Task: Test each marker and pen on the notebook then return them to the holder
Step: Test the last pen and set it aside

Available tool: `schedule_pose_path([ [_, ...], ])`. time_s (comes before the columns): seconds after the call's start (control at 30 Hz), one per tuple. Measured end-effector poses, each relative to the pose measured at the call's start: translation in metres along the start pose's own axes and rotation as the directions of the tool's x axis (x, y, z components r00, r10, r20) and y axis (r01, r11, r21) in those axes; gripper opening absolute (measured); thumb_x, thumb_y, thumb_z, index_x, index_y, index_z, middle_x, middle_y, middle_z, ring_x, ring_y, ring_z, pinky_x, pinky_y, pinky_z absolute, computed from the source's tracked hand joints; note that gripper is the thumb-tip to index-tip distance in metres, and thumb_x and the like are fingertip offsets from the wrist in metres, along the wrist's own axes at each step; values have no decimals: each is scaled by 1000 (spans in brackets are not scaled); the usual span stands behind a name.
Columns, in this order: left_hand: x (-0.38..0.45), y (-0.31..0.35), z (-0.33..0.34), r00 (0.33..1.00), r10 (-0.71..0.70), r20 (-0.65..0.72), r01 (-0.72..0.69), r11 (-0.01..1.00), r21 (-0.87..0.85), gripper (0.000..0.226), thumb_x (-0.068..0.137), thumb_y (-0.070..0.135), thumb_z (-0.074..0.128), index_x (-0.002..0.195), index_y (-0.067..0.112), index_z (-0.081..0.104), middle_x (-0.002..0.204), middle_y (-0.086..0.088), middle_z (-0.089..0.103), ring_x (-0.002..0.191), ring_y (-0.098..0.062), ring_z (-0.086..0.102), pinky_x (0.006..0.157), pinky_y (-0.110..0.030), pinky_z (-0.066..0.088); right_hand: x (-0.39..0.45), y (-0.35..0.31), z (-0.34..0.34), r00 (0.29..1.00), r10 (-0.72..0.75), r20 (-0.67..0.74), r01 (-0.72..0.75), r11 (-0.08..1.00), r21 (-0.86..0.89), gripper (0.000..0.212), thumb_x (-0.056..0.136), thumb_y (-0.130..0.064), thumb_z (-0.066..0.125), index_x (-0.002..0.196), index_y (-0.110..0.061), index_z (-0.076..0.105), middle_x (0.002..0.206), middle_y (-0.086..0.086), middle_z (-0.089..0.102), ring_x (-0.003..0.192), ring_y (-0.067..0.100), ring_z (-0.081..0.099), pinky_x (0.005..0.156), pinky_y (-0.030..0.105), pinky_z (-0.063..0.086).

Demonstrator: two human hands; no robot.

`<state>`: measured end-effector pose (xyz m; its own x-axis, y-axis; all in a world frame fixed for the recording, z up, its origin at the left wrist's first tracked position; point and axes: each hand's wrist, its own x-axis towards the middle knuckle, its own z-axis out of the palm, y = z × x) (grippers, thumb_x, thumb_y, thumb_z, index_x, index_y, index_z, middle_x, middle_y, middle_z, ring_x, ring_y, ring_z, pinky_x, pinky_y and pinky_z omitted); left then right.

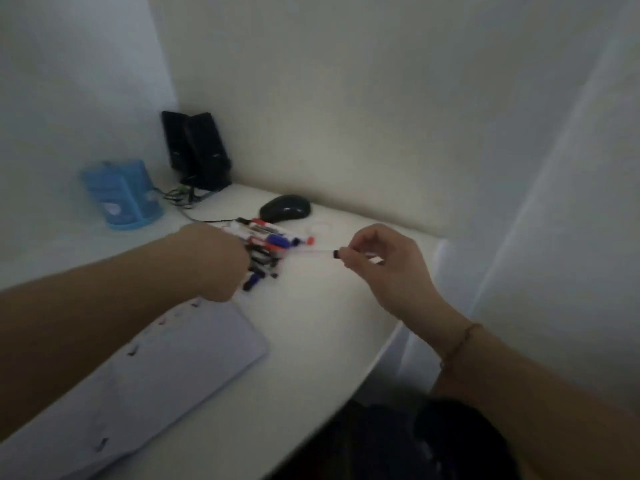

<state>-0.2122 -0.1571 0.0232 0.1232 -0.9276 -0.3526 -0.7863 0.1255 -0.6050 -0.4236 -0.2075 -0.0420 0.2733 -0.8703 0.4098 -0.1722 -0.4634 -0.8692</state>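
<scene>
Several markers and pens point(268, 242) lie in a heap on the white desk, with red, blue and black caps. My left hand point(213, 259) is over the left side of the heap; its fingers are hidden behind the hand. My right hand point(384, 265) pinches the dark-capped end of a clear pen point(317, 252) that reaches from the heap to the right. The open notebook point(156, 382) with small ink marks lies at the lower left, partly under my left forearm. The blue holder point(121, 195) stands at the back left.
A black mouse point(285, 207) sits behind the heap, its cable running left. Two black speakers point(197, 150) stand in the corner against the wall. The desk's curved front edge point(381, 355) runs at the right, with dark clothing below it.
</scene>
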Motion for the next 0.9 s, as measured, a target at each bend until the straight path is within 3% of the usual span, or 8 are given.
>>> schedule_pose_path([
  [0.03, 7, 19, -5, 974, 57, -221, -61, 998, -12, 18, 94, 33, 42, 102, 20, 52, 105, 0, 59, 92, -20, 59, 70, -33, 45, -7, 4, -23, 998, 42, -41, -41, 999, 28, 12, 79, -13, 74, 76, -13, 62, 74, 2, 69, 66, 6, 64, 57, 12, 43],
  [0.1, 14, 63, -10, 744, 182, -643, -245, 969, -10, 19, 92, 39, 37, 94, 23, 48, 90, 2, 58, 78, -23, 62, 57, -33, 40, -28, 16, -71, 988, 98, -122, -93, 995, 42, 9, 80, -9, 71, 80, -6, 62, 74, 9, 69, 63, 7, 65, 55, 14, 45],
  [0.17, 10, 98, -10, 486, 217, -846, -453, 891, -32, 24, 89, 44, 42, 84, 22, 50, 76, 2, 53, 63, -22, 56, 46, -29, 32, -52, 30, -113, 972, 101, -211, -108, 994, -23, 9, 81, -5, 70, 78, -6, 61, 68, 8, 67, 58, 5, 63, 54, 14, 45],
  [0.23, 10, 124, -10, 386, 223, -895, -590, 805, -54, 27, 88, 46, 49, 80, 20, 52, 75, 2, 51, 64, -21, 50, 44, -29, 32, -76, 49, -147, 953, 135, -270, -167, 981, -97, 12, 81, -2, 69, 75, -6, 59, 58, -2, 65, 50, 2, 58, 51, 12, 43],
  [0.43, 31, 146, -14, 336, 240, -911, -736, 670, -95, 24, 87, 40, 58, 84, 16, 62, 89, 2, 59, 78, -20, 53, 61, -34, 45, -134, 121, -198, 920, 295, -258, -369, 874, -315, 11, 82, -28, 70, 83, -23, 61, 63, 3, 65, 59, 11, 60, 57, 28, 47],
  [0.57, 39, 143, -9, 346, 203, -916, -735, 665, -131, 24, 90, 40, 55, 87, 17, 62, 93, 4, 58, 81, -16, 50, 69, -30, 43, -144, 139, -200, 906, 296, -303, -390, 862, -324, 6, 86, -20, 66, 89, -21, 61, 63, -2, 63, 55, 5, 55, 51, 16, 40],
  [0.73, 38, 136, -6, 410, 52, -911, -744, 597, -301, 20, 90, 40, 53, 87, 22, 60, 94, 10, 55, 87, -10, 50, 77, -26, 43, -114, 123, -180, 921, 267, -283, -340, 907, -249, 4, 88, -14, 64, 91, -14, 63, 64, 7, 63, 60, 20, 59, 60, 37, 47],
  [0.9, 31, 97, 8, 482, -177, -858, -685, 534, -495, 23, 88, 44, 49, 93, 23, 57, 96, 12, 51, 87, -5, 49, 77, -19, 39, -64, 82, -136, 958, 129, -254, -169, 975, -142, 10, 86, -9, 64, 84, -19, 64, 55, -3, 61, 51, 7, 55, 53, 24, 45],
])
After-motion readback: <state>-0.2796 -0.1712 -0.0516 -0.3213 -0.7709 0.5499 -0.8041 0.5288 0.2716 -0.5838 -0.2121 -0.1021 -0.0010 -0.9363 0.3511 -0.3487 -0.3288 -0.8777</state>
